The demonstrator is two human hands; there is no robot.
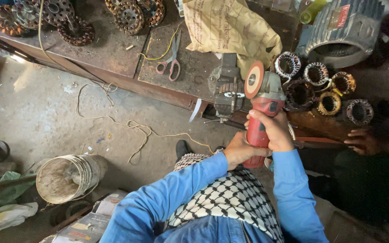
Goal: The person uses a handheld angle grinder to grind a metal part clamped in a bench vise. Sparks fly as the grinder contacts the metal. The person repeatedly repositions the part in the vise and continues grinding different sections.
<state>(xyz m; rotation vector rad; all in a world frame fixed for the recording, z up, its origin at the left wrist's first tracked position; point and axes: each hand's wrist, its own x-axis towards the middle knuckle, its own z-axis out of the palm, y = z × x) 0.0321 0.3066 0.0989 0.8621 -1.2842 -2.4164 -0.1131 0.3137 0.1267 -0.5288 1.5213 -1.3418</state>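
Note:
A red and grey angle grinder (264,108) with an orange-rimmed disc (253,80) is held in both hands. My left hand (238,150) grips the rear of its red body. My right hand (271,130) wraps the body nearer the head. The disc sits right beside a round toothed metal part (231,92) clamped in a bench vise (225,85) at the edge of the dark workbench (113,49). Blue sleeves and a checked scarf fill the bottom of the view.
Several wound motor stators (320,85) lie to the right, with a ribbed motor housing (345,29) behind. Red-handled scissors (171,63), a tan paper bag (230,27) and rusty rotors (129,15) are on the bench. A dirty bucket (66,177) stands on the floor. Another person's hand (363,141) rests at right.

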